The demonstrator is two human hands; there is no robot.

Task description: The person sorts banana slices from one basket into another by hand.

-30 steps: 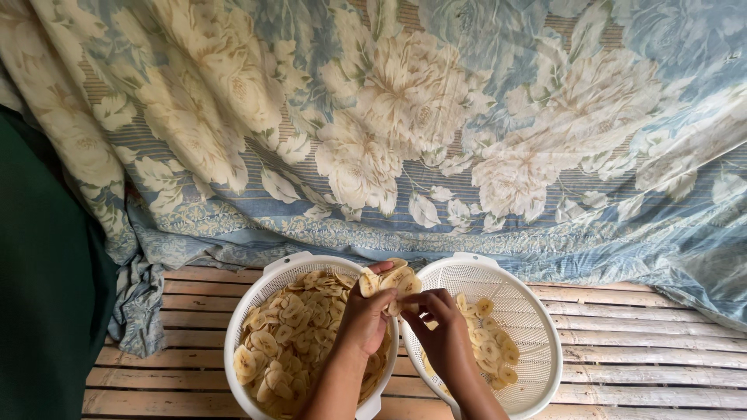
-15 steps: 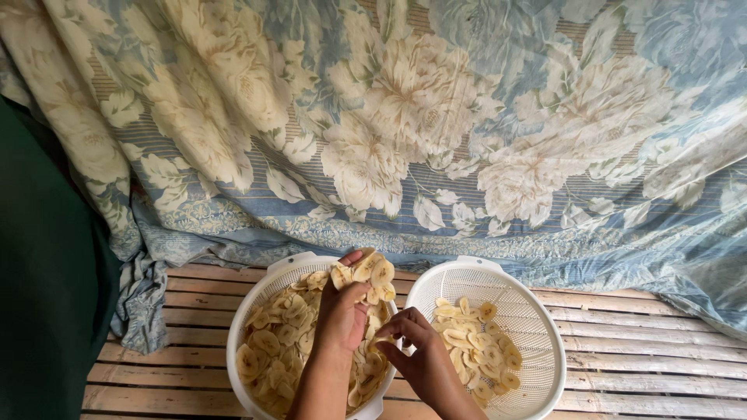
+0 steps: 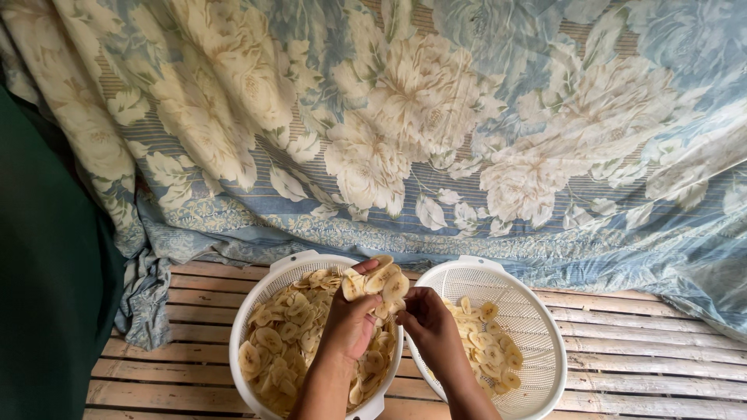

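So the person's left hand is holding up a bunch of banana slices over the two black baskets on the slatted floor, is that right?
Not quite: the two baskets are white, not black, as the head view shows. The rest holds: the left hand holds up a bunch of banana slices over them, on the slatted floor.

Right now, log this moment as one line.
left hand: holds slices over left colander | right hand: fingers at the slices | right colander: fewer slices | floral cloth behind
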